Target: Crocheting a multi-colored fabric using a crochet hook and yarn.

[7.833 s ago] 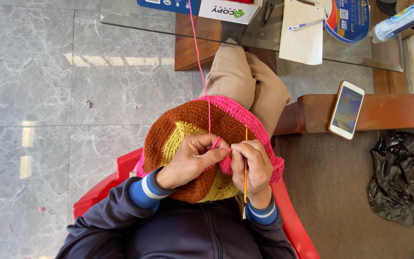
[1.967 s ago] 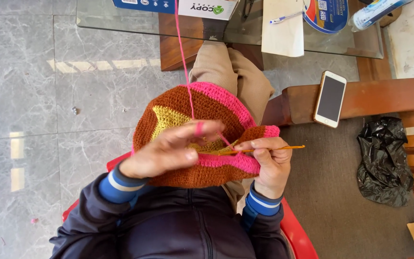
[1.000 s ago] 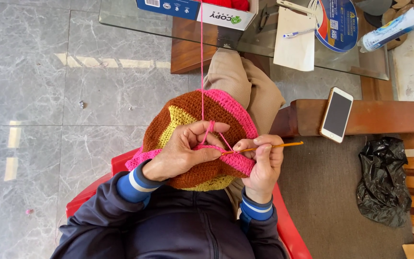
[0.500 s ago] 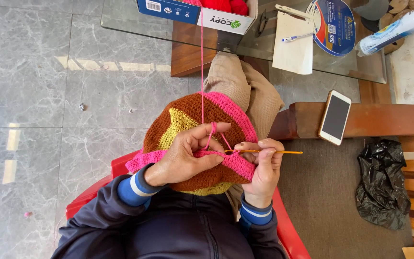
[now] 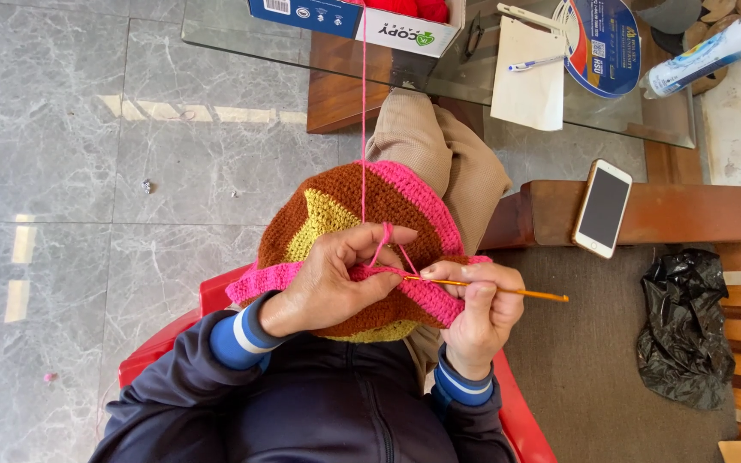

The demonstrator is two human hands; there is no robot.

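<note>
A round crocheted piece [image 5: 345,206], brown with a yellow star shape and a pink border, lies on my lap. My left hand [image 5: 332,279] grips its pink edge, with the pink yarn [image 5: 364,111] looped over the index finger. That strand runs up to red yarn balls [image 5: 405,7] in a box on the glass table. My right hand [image 5: 478,313] holds an orange crochet hook [image 5: 508,291], its tip in the pink edge beside my left fingers and its handle pointing right.
I sit in a red plastic chair [image 5: 521,420] over a grey marble floor [image 5: 87,171]. A glass table [image 5: 559,94] ahead carries a cardboard box [image 5: 353,19], paper with a pen, a round tin and a bottle. A phone [image 5: 604,208] rests on a wooden bench; a black bag [image 5: 686,330] lies below.
Over the last seconds my left hand closed back onto the pink edge. The hook swung from upright to horizontal and worked stitches along the border. The view shifted slightly.
</note>
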